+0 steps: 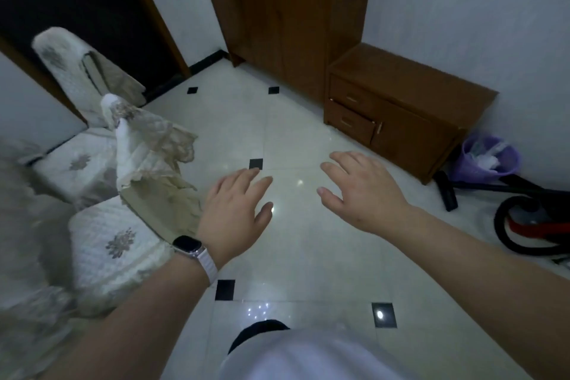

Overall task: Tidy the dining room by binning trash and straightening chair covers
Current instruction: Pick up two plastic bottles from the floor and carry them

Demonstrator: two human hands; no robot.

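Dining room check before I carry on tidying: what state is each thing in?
Left hand: open, empty.
Right hand: open, empty.
Nearest chair's cream lace cover: rumpled, flipped up.
Far chair's white quilted cover: on, smooth.
Purple mesh bin: upright, holding trash.
Brown wooden cabinet: drawers and door shut.

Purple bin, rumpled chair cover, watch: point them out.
purple bin (481,166), head view, front wall of basket.
rumpled chair cover (151,139), head view, bunched lace over the chair back.
watch (186,244), head view, dark face.
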